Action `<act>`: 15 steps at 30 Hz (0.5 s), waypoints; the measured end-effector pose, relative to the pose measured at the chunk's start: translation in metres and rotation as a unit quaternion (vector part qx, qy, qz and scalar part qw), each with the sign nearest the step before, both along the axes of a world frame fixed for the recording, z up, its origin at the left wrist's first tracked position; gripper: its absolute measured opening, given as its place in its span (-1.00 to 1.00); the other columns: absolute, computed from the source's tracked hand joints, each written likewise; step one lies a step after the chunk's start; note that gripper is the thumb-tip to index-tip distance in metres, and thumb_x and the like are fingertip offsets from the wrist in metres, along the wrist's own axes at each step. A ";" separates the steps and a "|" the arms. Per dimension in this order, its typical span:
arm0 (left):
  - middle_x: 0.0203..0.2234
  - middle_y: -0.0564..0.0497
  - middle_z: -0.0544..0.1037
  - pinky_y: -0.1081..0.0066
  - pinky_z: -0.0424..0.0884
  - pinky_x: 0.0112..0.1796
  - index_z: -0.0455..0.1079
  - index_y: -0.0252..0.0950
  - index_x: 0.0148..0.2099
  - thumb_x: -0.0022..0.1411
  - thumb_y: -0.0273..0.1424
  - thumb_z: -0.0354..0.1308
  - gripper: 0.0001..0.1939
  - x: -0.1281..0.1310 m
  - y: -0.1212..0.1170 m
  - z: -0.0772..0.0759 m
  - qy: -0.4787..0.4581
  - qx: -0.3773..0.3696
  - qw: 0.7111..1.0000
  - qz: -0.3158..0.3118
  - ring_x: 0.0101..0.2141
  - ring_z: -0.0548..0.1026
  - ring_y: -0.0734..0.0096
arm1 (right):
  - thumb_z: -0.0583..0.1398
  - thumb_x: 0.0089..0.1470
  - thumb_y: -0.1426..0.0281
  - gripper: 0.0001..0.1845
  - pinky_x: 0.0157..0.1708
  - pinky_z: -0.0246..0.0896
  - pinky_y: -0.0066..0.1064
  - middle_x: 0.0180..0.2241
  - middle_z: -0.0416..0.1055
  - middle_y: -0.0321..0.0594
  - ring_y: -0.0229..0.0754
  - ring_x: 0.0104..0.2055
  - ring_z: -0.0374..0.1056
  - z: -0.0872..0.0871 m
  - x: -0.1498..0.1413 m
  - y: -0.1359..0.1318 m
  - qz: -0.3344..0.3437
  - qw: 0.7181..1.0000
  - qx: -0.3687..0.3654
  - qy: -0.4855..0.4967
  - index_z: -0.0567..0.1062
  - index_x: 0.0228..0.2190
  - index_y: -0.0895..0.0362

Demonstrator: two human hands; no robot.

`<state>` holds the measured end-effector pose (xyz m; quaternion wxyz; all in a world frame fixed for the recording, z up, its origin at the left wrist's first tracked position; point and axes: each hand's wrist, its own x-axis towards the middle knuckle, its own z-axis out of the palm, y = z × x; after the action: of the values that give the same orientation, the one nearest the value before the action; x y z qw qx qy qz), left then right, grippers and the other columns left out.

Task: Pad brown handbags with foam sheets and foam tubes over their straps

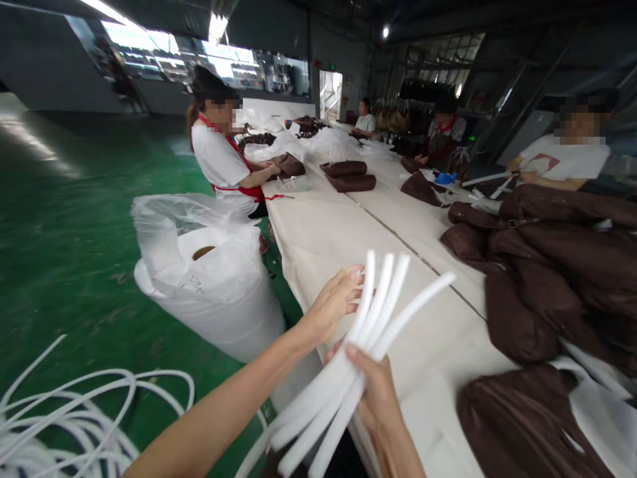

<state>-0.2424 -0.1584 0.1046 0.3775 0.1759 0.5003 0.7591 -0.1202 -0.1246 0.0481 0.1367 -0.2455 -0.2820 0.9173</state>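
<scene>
Over the pale surface (318,226): clamping bunched white cords (341,382) in right fingers (359,357), left fingers (353,293) apart; lower left, coiled cord (112,441) ungathered.

On the table (318,229), piled bags (540,295) are filling the right side down to the near right corner. Two smaller bags (351,184) are lying together farther back, before heaped plastic (323,143) toward the far end. Rods (328,390) are crossing above the left edge's near part. On the floor (99,279), a roll (233,312) is standing left of that edge; coiled tubing (107,418) is lying nearer, farther left.
</scene>
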 end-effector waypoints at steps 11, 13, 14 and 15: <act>-0.53 -0.05 0.54 0.46 0.39 -0.44 0.50 -0.34 -0.36 0.20 -0.08 0.22 -0.61 0.014 -0.052 -0.015 0.045 -0.104 0.965 -0.237 -0.50 0.46 0.37 | 0.41 -0.21 0.47 -0.72 -0.12 0.50 -0.17 -0.32 0.58 -0.03 0.02 -0.20 0.53 0.067 0.001 0.099 -0.208 0.977 0.044 0.004 0.54 -0.37 0.27; -0.52 -0.06 0.54 0.45 0.40 -0.44 0.48 -0.34 -0.36 0.21 -0.08 0.20 -0.62 0.015 -0.055 -0.010 0.048 -0.111 0.960 -0.254 -0.52 0.48 0.37 | 0.40 -0.19 0.48 -0.72 -0.10 0.50 -0.18 -0.33 0.58 -0.04 0.00 -0.20 0.53 0.070 0.006 0.105 -0.222 0.974 0.052 0.008 0.53 -0.36 0.27; -0.48 -0.09 0.55 0.45 0.40 -0.44 0.48 -0.34 -0.34 0.21 -0.08 0.19 -0.62 0.016 -0.057 -0.009 0.048 -0.116 0.957 -0.260 -0.52 0.48 0.38 | 0.40 -0.19 0.48 -0.72 -0.11 0.50 -0.19 -0.33 0.58 -0.04 0.00 -0.20 0.53 0.071 0.008 0.109 -0.227 0.972 0.053 0.009 0.53 -0.36 0.28; -0.45 -0.10 0.57 0.46 0.39 -0.45 0.48 -0.35 -0.33 0.22 -0.08 0.19 -0.62 0.018 -0.058 -0.008 0.049 -0.118 0.956 -0.263 -0.52 0.48 0.39 | 0.40 -0.20 0.49 -0.72 -0.12 0.50 -0.20 -0.33 0.58 -0.03 0.00 -0.20 0.53 0.072 0.010 0.112 -0.230 0.972 0.054 0.011 0.53 -0.35 0.28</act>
<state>-0.2246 -0.2168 0.0968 0.5567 0.2924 0.5405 0.5589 -0.1097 -0.0123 0.1205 0.3602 -0.2856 -0.2653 0.8475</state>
